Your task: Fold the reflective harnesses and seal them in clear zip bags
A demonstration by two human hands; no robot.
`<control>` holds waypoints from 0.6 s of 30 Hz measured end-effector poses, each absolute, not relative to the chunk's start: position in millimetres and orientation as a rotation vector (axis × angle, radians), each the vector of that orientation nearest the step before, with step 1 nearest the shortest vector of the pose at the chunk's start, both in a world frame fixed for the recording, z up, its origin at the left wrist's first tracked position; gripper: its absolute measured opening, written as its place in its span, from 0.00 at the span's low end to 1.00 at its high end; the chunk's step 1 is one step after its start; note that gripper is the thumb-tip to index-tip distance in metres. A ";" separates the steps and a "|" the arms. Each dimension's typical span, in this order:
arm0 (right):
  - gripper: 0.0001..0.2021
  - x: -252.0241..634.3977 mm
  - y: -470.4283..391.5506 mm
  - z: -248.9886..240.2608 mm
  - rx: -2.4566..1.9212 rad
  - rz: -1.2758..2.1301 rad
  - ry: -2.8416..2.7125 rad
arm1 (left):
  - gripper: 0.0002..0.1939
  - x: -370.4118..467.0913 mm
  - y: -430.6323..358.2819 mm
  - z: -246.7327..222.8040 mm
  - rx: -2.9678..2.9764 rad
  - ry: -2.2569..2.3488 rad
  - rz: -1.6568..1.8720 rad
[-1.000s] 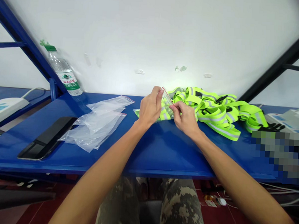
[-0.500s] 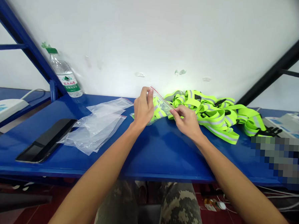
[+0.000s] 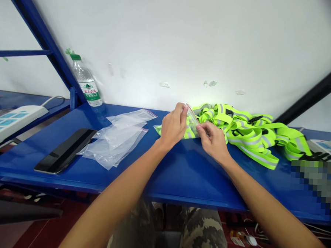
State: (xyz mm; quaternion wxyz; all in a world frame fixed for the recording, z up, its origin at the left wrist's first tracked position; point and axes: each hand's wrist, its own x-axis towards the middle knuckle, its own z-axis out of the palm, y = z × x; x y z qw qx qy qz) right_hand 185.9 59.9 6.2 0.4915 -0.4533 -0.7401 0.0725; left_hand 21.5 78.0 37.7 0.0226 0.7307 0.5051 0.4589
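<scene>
A plain white wall (image 3: 186, 36) filled the space beyond the hands, marked with a few small scraps of stuck tape or chipped paint. A glossy blue bench (image 3: 179, 173) ran beneath them and reflected the even, bright light. Blue frame bars (image 3: 45, 40) slanted up on the left side, and a dark bar (image 3: 314, 94) slanted up on the right. Below the bench edge lay a reddish floor (image 3: 45, 236).

Single head-worn view, facing forward and down, close over blue bench (image 3: 179, 173)
</scene>
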 end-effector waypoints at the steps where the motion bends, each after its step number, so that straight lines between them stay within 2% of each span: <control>1: 0.16 185.0 59.5 5.8 -1.101 0.180 -1.786 | 0.23 20.9 77.1 38.4 2.276 1.601 1.391; 6: 0.16 182.4 58.3 5.9 -1.103 0.269 -1.761 | 0.26 20.1 73.9 40.2 2.388 1.699 1.213; 13: 0.19 190.4 66.4 1.3 -1.168 0.274 -1.699 | 0.31 9.8 81.3 40.6 2.503 1.580 0.993; 18: 0.18 191.2 71.8 -5.5 -1.145 0.317 -1.573 | 0.35 1.2 94.9 27.0 2.468 1.653 0.853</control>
